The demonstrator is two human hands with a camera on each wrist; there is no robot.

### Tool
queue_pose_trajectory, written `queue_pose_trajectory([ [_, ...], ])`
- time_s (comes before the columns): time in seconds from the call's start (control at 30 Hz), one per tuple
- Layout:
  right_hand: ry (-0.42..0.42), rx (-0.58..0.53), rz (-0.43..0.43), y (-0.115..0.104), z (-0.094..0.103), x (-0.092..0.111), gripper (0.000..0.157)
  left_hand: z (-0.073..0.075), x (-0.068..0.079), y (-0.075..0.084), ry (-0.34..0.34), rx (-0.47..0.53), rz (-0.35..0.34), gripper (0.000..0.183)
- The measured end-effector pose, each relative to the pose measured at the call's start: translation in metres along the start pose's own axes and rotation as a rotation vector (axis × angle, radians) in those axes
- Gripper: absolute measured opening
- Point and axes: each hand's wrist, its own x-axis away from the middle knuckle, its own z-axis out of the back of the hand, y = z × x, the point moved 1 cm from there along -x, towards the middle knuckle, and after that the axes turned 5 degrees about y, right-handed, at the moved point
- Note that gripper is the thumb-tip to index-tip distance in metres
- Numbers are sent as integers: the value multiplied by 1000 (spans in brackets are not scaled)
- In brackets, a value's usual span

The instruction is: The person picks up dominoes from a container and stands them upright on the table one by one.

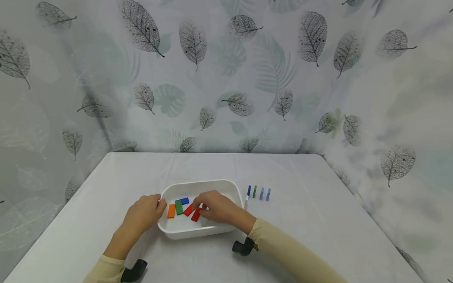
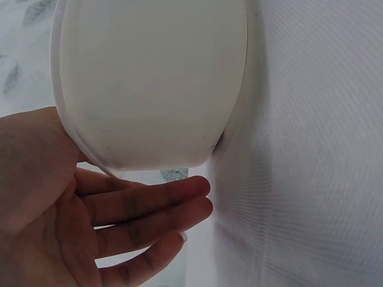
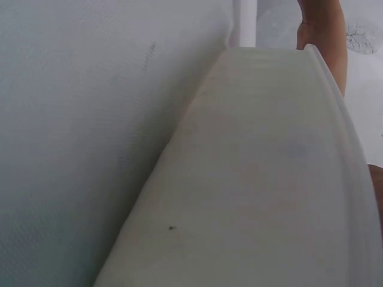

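Note:
A white plastic tub [image 1: 187,234] stands on the table with small rectangular blocks inside. My left hand [image 1: 145,212] holds its left end by the rim, thumb at the edge. In the left wrist view the other fingers [image 2: 146,203] stretch out below the tub's wall. My right hand [image 1: 217,206] reaches inside, its curled fingers pinching a red block [image 1: 196,215]. Another red block [image 1: 188,210] lies beside it, and more red shows between the fingers. Left of these lie a green block [image 1: 179,207], an orange block [image 1: 171,211] and a blue block [image 1: 185,201].
Right of the tub several thin blocks stand in a row, among them a dark blue block [image 1: 249,191], a green one [image 1: 254,191] and a light blue one [image 1: 262,193]. A white block [image 1: 246,199] is close to the tub's rim. Leaf-patterned cloth [image 1: 219,78] hangs behind the white table [image 1: 301,243].

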Motion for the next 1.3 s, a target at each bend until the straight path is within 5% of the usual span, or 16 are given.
queue_pose_trajectory([
  [0.53, -105, -4, -5, 6, -16, -13, 32, 1, 0, 1, -3, -5, 2, 32],
  [1.03, -136, 239, -52, 6, -19, -14, 18, 1, 0, 3, 9, 4, -6, 31],
  [1.3, -106, 269, -83, 7, -20, -13, 19, 2, 0, 2, 7, 2, -4, 33],
])
